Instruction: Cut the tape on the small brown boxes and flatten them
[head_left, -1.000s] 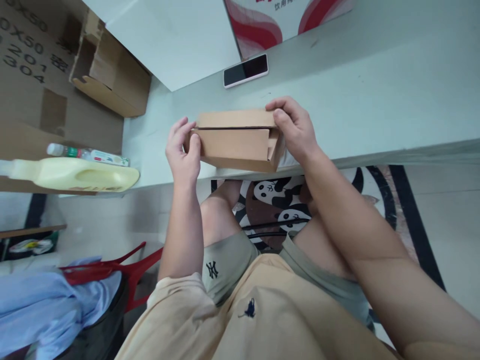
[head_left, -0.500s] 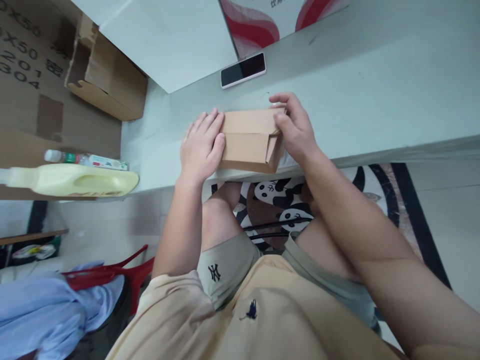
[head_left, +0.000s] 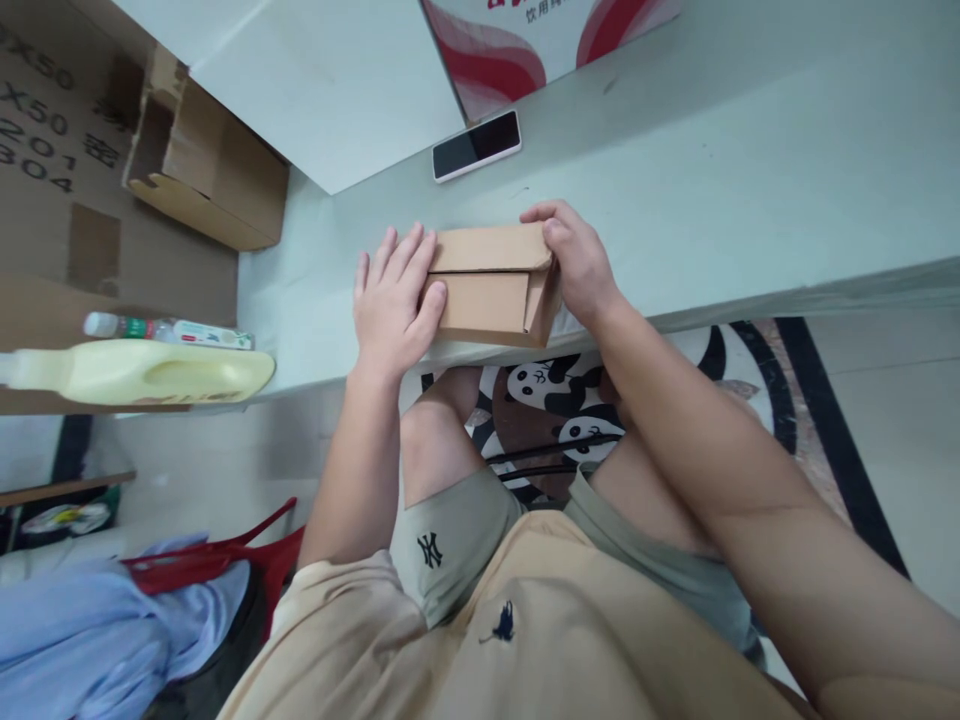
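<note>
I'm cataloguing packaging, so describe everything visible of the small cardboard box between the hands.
The small cardboard box is plain brown, low and oblong, at the near edge of the pale table. A dark gap runs lengthwise below its top panel, so it isn't fully closed; a folded flap shows at the right end. The left hand spreads over its left end; the right hand holds the far right corner. Its inside is hidden.

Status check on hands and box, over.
Left hand flat on box, left end. Right hand gripping right end. Flap seam gapped. Phone beyond, not in the way.
</note>
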